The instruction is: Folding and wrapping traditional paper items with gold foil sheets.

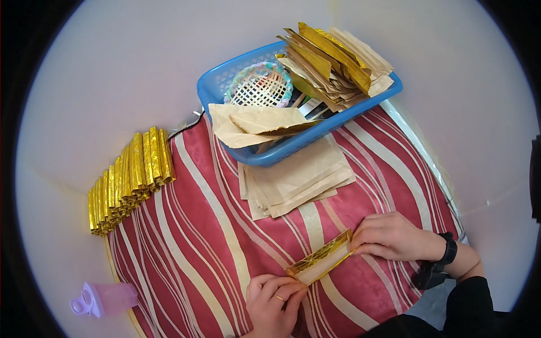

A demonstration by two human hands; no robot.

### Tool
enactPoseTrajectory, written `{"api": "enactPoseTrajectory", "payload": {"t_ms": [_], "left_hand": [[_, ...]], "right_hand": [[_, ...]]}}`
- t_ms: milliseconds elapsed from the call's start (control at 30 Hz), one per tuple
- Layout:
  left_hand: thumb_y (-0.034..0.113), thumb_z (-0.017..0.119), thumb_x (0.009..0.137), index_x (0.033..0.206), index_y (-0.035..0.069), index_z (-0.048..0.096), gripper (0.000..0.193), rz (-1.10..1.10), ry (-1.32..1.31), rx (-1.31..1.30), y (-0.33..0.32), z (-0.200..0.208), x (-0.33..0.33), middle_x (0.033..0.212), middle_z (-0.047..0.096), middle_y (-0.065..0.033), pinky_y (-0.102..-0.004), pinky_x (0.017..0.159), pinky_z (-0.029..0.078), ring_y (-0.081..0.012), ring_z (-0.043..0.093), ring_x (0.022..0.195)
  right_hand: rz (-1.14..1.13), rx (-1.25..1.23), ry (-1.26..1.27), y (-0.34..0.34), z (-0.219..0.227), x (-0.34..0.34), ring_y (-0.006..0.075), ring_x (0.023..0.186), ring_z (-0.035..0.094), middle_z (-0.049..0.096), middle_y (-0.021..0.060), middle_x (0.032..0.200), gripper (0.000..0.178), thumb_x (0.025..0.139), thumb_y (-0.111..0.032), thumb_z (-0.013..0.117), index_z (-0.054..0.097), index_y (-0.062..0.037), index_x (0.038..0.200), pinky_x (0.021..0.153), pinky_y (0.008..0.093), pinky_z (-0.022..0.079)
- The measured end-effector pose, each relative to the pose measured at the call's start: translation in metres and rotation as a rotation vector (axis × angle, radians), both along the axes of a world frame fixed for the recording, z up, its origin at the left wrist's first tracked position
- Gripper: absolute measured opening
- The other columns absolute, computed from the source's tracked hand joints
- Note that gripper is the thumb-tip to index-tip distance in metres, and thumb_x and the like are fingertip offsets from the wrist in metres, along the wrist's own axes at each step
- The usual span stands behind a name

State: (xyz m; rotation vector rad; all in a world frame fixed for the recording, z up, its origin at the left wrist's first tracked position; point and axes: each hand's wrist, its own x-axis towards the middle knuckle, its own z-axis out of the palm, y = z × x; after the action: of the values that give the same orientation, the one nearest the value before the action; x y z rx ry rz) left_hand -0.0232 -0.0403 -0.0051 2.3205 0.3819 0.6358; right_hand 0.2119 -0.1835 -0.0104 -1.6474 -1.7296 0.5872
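Between my hands lies a partly folded sheet of gold foil paper, shaped like a long shallow trough, gold along its edges with a pale strip inside. It slants up to the right, just over the red striped cloth. My left hand, with a ring on one finger, is closed at its lower left end. My right hand pinches the upper right end, fingers bent together. A black band circles the right wrist. Beyond the folded paper, a loose stack of tan paper sheets rests on the cloth.
A blue plastic basket stands at the back, holding a small woven basket, tan paper and a thick bundle of gold-and-tan sheets. Folded gold rolls are piled at the left. A purple cup lies at the lower left.
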Motion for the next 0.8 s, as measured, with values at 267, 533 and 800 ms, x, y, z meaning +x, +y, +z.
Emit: {"api": "enactPoseTrajectory", "payload": {"t_ms": [267, 533, 800], "left_hand": [[-0.002, 0.076, 0.066, 0.083, 0.006, 0.064, 0.022, 0.19, 0.13, -0.127, -0.012, -0.013, -0.001, 0.078, 0.062, -0.0049, -0.0332, 0.073, 0.043, -0.0249, 0.052, 0.083], [-0.002, 0.074, 0.066, 0.081, 0.007, 0.063, 0.021, 0.183, 0.11, -0.154, -0.01, -0.017, -0.001, 0.077, 0.057, -0.0047, -0.0347, 0.071, 0.039, -0.0244, 0.048, 0.08], [-0.004, 0.073, 0.071, 0.084, 0.004, 0.062, 0.019, 0.104, -0.043, -0.047, -0.004, -0.009, 0.002, 0.076, 0.059, -0.0092, -0.037, 0.07, 0.042, -0.0278, 0.053, 0.076]], "right_hand": [[-0.072, -0.038, -0.085, -0.001, 0.005, -0.008, 0.0253, 0.072, 0.06, 0.06, 0.009, 0.082, 0.015, 0.087, -0.017, 0.063, 0.061, -0.0052, 0.095, 0.061, 0.0342, 0.049], [-0.103, -0.091, -0.051, 0.001, 0.008, -0.008, 0.024, 0.071, 0.06, 0.06, 0.0087, 0.08, 0.013, 0.088, -0.017, 0.062, 0.061, -0.0044, 0.093, 0.061, 0.0336, 0.05], [-0.129, -0.067, -0.145, -0.001, 0.005, -0.012, 0.0233, 0.069, 0.059, 0.057, 0.0084, 0.077, 0.016, 0.084, -0.017, 0.067, 0.058, -0.0045, 0.088, 0.056, 0.0328, 0.049]]}}
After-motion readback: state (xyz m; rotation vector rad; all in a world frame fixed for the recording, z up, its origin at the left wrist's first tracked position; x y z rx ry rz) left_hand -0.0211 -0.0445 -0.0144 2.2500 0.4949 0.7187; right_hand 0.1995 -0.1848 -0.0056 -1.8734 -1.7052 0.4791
